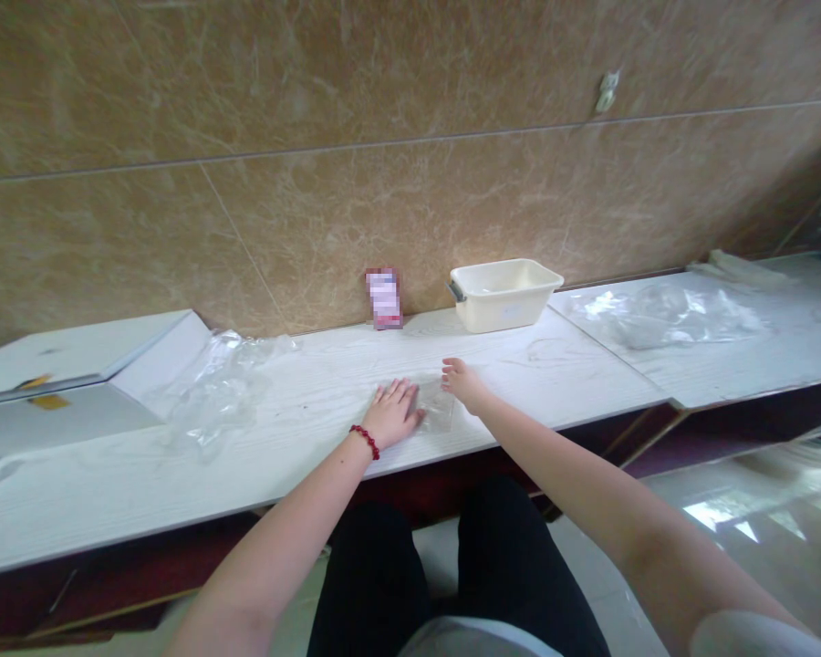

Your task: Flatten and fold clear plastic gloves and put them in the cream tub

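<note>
A small clear plastic bag (438, 411) lies flat on the white wood-grain counter (328, 365), between my two hands. My left hand (393, 415), with a red bead bracelet at its wrist, rests palm down at the bag's left edge, fingers spread. Over the bag's right edge is my right hand (462, 383), its fingers loosely apart and slightly curled; nothing shows in them. Whether the right fingertips touch the bag is hard to tell.
A cream plastic bin (499, 306) stands near the wall, beside a blurred-out red and white packet (385, 299). Crumpled clear plastic (223, 392) lies by a white box (75, 383) at left. More clear plastic (670, 315) covers part of the right counter.
</note>
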The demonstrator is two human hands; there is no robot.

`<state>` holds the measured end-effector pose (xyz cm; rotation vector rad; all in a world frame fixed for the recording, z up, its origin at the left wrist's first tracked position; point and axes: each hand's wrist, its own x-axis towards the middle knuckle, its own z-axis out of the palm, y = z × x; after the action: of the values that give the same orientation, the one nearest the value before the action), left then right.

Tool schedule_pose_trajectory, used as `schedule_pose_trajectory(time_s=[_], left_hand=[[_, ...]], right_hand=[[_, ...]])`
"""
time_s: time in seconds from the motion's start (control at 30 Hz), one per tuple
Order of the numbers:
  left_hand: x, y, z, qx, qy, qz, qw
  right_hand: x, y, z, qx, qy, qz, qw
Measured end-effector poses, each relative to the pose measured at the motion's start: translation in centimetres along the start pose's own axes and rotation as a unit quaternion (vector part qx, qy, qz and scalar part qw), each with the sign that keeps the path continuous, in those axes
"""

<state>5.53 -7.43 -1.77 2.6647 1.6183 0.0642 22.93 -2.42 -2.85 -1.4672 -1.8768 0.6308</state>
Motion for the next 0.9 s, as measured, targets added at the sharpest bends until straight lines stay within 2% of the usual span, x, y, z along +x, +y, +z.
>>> schedule_pose_trajectory(time_s=[0.07, 0.17, 0.23, 0.33, 0.43, 0.53, 0.77, 0.9], left_hand=[[0.0, 0.0, 0.1, 0.000, 0.004, 0.001, 1.000], [-0.1, -0.1, 0.2, 0.003, 0.012, 0.004, 1.000], [-0.2, -0.2, 0.3, 0.009, 0.019, 0.008, 1.000], [-0.1, -0.4, 0.6, 0.014, 0.023, 0.013, 1.000], [0.0, -0.5, 0.8, 0.013, 0.019, 0.009, 1.000], [0.1, -0.6, 0.9, 0.017, 0.013, 0.004, 1.000], [-0.4, -1.0, 0.4, 0.009, 0.001, 0.002, 1.000], [-0.9, -2.0, -0.4, 0.001, -0.010, 0.002, 1.000]], right_hand=[[-0.3, -0.8, -0.2, -0.012, 0.028, 0.017, 0.999], [-1.2, -2.6, -0.1, -0.052, 0.049, -0.041, 0.997], [-1.8, -3.7, 0.4, -0.083, 0.023, -0.093, 0.992], [-2.5, -4.5, 1.8, -0.150, -0.043, -0.130, 0.979], [-2.8, -4.2, 3.1, -0.219, -0.071, -0.141, 0.963], [-3.0, -3.6, 3.6, -0.247, -0.051, -0.137, 0.958], [-3.5, -3.2, 3.2, -0.284, -0.027, -0.130, 0.949], [-3.6, -3.1, 2.8, -0.289, -0.039, -0.122, 0.949]])
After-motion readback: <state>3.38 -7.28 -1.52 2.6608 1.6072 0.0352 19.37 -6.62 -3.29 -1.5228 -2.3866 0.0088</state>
